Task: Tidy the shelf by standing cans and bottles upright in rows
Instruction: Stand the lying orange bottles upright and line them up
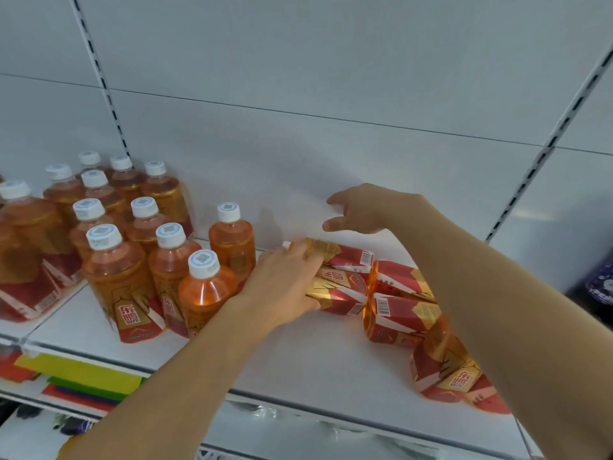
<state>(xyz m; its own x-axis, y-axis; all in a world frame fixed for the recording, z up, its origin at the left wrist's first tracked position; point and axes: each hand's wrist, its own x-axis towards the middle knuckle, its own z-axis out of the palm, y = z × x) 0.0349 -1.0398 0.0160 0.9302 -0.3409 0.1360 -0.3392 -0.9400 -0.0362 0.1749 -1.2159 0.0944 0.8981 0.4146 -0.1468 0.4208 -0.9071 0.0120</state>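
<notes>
Several orange drink bottles with white caps and red-gold labels stand upright in rows (119, 277) on the left of the white shelf (298, 353). One upright bottle (232, 240) stands a little apart at the back. Several more bottles lie on their sides at the right (398, 313). My left hand (285, 283) grips the neck end of a lying bottle (345, 293) in the middle. My right hand (358, 209) hovers above the rearmost lying bottle (345, 255), fingers relaxed and spread, holding nothing.
The white back panel (298, 144) rises behind the shelf, with slotted uprights at left and right. A lower shelf (83, 380) holds yellow, green and red packs. A dark item (597, 287) sits at the far right edge.
</notes>
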